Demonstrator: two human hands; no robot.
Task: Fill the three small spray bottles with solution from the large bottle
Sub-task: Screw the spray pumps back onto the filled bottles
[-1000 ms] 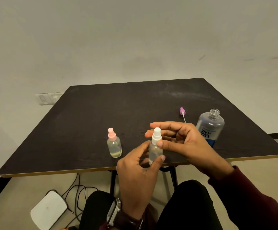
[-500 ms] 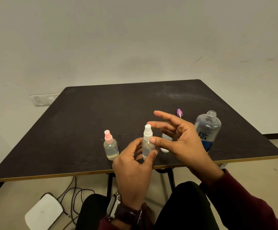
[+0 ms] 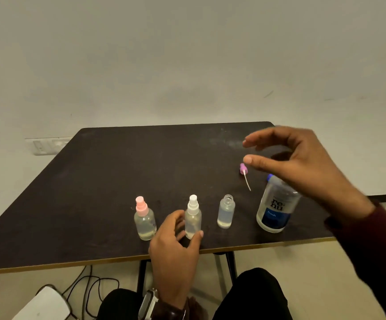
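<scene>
Three small clear bottles stand in a row near the table's front edge. The pink-capped bottle [image 3: 144, 219] is on the left and the uncapped bottle [image 3: 226, 212] on the right. Between them stands the white-capped bottle [image 3: 193, 215], with my left hand [image 3: 175, 245] wrapped around its lower part, thumb on one side and fingers on the other. A purple spray head [image 3: 242, 168] with its dip tube lies loose on the table behind. My right hand [image 3: 293, 158] hovers with fingers spread, holding nothing, above the large bottle [image 3: 277, 209] and just right of the purple head. The hand hides the large bottle's mouth.
The dark table [image 3: 95, 192] has a pale front edge close to the bottles. A wall socket [image 3: 46, 145] sits at the left. On the floor below lie a white device [image 3: 44, 303] and black cables [image 3: 90, 287]. My knees are under the front edge.
My left hand has lowered the white-capped bottle onto the table between the other two. My right hand has let go of its cap and risen to the right, over the large bottle.
</scene>
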